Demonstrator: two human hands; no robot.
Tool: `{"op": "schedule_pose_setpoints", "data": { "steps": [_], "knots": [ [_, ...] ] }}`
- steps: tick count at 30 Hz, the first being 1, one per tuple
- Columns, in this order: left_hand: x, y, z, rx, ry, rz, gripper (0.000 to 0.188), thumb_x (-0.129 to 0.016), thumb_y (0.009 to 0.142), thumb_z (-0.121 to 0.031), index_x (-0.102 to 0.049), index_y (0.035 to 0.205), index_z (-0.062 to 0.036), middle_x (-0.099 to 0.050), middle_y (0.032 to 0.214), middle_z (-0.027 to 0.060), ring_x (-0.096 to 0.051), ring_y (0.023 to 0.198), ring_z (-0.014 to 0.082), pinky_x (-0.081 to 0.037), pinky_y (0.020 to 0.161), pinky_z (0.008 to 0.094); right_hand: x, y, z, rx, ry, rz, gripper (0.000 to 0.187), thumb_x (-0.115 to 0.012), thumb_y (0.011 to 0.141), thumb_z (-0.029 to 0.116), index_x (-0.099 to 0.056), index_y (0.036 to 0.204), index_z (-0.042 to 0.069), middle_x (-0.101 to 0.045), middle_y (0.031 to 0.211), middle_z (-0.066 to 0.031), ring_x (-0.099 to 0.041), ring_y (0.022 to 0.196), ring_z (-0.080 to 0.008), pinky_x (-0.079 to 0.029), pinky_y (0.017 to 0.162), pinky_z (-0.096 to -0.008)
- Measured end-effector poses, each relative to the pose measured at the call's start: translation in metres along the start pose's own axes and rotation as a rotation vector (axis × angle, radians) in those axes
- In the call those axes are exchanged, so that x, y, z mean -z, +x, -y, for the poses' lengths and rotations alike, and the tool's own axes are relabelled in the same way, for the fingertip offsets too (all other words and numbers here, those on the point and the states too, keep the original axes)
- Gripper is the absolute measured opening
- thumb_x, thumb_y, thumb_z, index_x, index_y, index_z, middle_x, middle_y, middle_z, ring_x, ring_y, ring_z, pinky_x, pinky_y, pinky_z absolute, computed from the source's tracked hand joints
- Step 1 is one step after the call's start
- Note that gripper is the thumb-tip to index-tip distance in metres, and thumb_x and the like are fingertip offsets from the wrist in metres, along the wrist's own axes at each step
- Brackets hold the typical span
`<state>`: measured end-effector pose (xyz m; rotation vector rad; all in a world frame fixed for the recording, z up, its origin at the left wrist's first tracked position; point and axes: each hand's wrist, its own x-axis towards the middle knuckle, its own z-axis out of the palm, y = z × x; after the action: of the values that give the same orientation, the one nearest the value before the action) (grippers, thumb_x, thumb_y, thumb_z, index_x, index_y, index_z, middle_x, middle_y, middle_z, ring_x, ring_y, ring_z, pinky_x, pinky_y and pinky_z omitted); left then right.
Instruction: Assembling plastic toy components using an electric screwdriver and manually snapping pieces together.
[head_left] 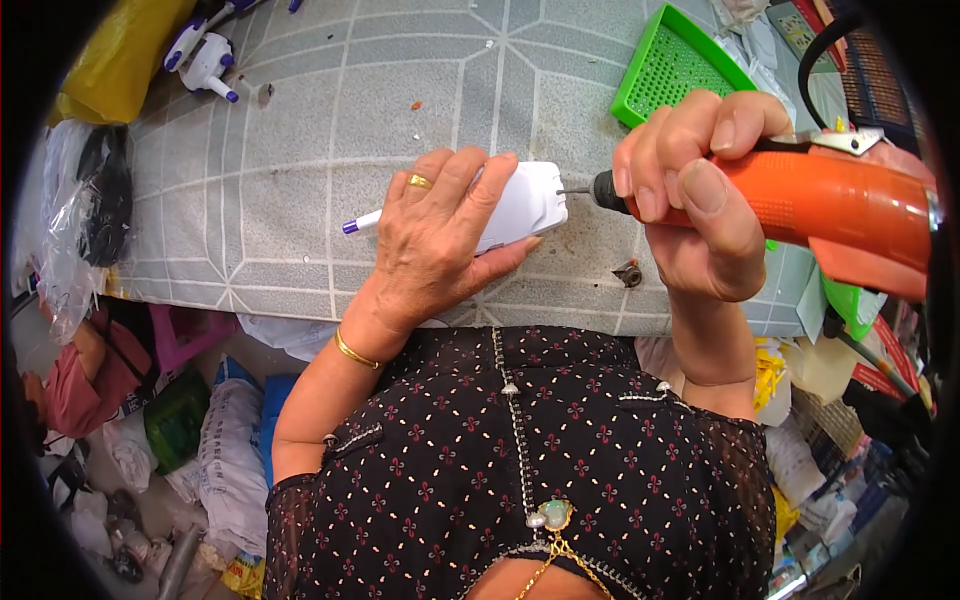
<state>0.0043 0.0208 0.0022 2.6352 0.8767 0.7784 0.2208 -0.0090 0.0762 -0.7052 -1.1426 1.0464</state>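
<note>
Worktop (300, 150), grey and white-lined, lies under the orange power screwdriver (810, 200) my right fingers (705, 190) grip. A clear plastic bag (65, 285) holds something black (105, 205); a green perforated plastic basket (690, 75) sits beyond; my left fingers (455, 180) clasp a white plastic casing (525, 205) at the bit (573, 190).

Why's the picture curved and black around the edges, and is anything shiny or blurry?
Head view: wide fisheye lens, so lines on the tablecloth bow and corners go black; head view: glare streaks the clear plastic bag; head view: left hand and white casing look fairly sharp.
</note>
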Motion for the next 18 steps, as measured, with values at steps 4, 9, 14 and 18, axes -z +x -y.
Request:
{"op": "schedule_pose_setpoints", "data": {
  "steps": [4, 9, 14, 18],
  "knots": [
    [0.001, 0.0, -0.001, 0.014, 0.004, -0.03, 0.067, -0.083, 0.07, -0.036, -0.064, 0.124, -0.0024, -0.063, 0.114, 0.0123, -0.06, 0.103, 0.0327, -0.047, 0.089, 0.0427, -0.004, -0.005, 0.001, -0.005, 0.005, -0.016, 0.025, -0.061, 0.089, 0.011, -0.042, 0.105, 0.014, -0.046, 0.077, -0.0027, -0.05, 0.063, -0.0144, -0.046, 0.07, -0.0354],
    [-0.001, 0.001, 0.0, -0.024, 0.043, -0.015, 0.071, -0.08, 0.072, -0.04, -0.058, 0.129, -0.0045, -0.06, 0.116, 0.0104, -0.058, 0.104, 0.0302, -0.045, 0.085, 0.0413, -0.006, -0.011, 0.002, -0.004, -0.101, -0.052, 0.024, -0.061, 0.09, 0.008, -0.04, 0.1, 0.015, -0.047, 0.077, -0.0029, -0.05, 0.062, -0.0142, -0.046, 0.068, -0.0358],
    [-0.002, 0.001, -0.001, -0.024, 0.069, -0.011, 0.071, -0.079, 0.073, -0.042, -0.058, 0.129, -0.0037, -0.06, 0.116, 0.0104, -0.058, 0.104, 0.0299, -0.045, 0.083, 0.041, -0.009, -0.009, 0.004, -0.024, -0.238, -0.028, 0.024, -0.061, 0.09, 0.005, -0.04, 0.096, 0.014, -0.049, 0.075, -0.0033, -0.05, 0.058, -0.0132, -0.047, 0.063, -0.0346],
    [-0.002, 0.0, -0.002, -0.029, 0.083, -0.013, 0.072, -0.079, 0.072, -0.044, -0.058, 0.129, -0.0033, -0.059, 0.117, 0.0106, -0.058, 0.104, 0.0296, -0.045, 0.083, 0.0409, -0.005, 0.001, 0.003, 0.007, -0.376, 0.147, 0.025, -0.063, 0.089, 0.004, -0.04, 0.091, 0.013, -0.05, 0.072, -0.0037, -0.049, 0.054, -0.012, -0.047, 0.057, -0.0334]
  ]
}}
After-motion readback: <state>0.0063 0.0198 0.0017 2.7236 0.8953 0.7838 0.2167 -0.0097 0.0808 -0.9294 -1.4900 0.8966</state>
